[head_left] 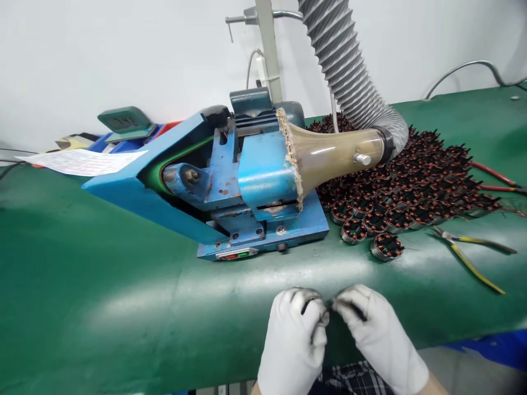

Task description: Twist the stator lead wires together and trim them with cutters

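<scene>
Both hands wear white gloves and meet low in the head view, close above the green table's front. My left hand (297,329) is closed, its fingers curled round a small dark piece that they mostly hide. My right hand (373,329) is pinched, thumb and fingertips together right beside the left fingertips; what they grip is too small and blurred to name. Beyond the hands sits a wound motor stator (387,247) with copper coils and a metal rim. Many more stators (411,186) stand packed together behind it.
A blue belt grinding machine (263,175) stands ahead, its amber funnel (337,159) joined to a grey ribbed hose (341,60). Yellow-handled pliers (469,249) lie open at right, red-handled ones (500,181) farther back. A paper sheet (82,162) rests at left.
</scene>
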The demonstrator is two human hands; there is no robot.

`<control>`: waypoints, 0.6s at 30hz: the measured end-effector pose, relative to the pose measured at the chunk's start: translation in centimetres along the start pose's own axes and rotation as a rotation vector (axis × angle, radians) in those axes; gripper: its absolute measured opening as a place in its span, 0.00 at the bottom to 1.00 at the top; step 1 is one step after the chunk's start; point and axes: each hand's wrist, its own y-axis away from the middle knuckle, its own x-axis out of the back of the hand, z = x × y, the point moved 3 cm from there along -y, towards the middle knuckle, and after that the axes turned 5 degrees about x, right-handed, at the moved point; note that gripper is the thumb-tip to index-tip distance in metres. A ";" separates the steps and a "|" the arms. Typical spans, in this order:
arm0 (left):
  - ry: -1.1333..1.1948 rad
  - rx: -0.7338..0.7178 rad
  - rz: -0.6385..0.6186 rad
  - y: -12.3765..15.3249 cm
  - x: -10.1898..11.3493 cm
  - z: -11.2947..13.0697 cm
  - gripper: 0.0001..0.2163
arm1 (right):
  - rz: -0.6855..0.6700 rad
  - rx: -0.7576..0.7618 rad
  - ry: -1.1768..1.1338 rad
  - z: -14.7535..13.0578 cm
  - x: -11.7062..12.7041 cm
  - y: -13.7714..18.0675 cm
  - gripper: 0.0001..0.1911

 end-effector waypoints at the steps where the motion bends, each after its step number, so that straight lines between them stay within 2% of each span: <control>1: -0.005 0.001 0.000 0.0 0.0 0.0 0.08 | 0.063 -0.013 0.043 0.5 0.6 0.0 0.07; 3: -0.015 0.001 0.011 0.0 0.1 0.1 0.08 | 0.180 -0.016 0.115 1.2 2.1 0.0 0.05; 5: -0.019 0.006 0.006 0.0 0.1 0.0 0.08 | 0.203 0.026 0.120 1.2 3.3 0.0 0.02; 7: -0.025 0.002 -0.013 0.0 0.1 0.0 0.08 | 0.124 0.122 0.076 0.3 3.4 -0.1 0.04; 9: -0.046 -0.010 -0.014 0.0 0.0 0.0 0.08 | -0.011 0.247 0.068 -1.0 2.6 -0.3 0.08; 13: -0.089 -0.025 0.013 0.1 0.0 0.1 0.10 | -0.230 0.445 0.212 -2.5 0.2 -0.9 0.13; 16: -0.054 0.008 0.002 0.4 0.1 -0.1 0.10 | -0.249 0.505 0.323 -2.1 -0.5 -1.0 0.14; 17: -0.024 0.033 0.011 0.5 0.3 -0.4 0.12 | -0.253 0.489 0.320 -1.9 -0.6 -1.0 0.14; 18: 0.000 0.064 0.018 0.7 0.4 -0.8 0.19 | -0.253 0.455 0.291 -1.6 -0.6 -0.9 0.14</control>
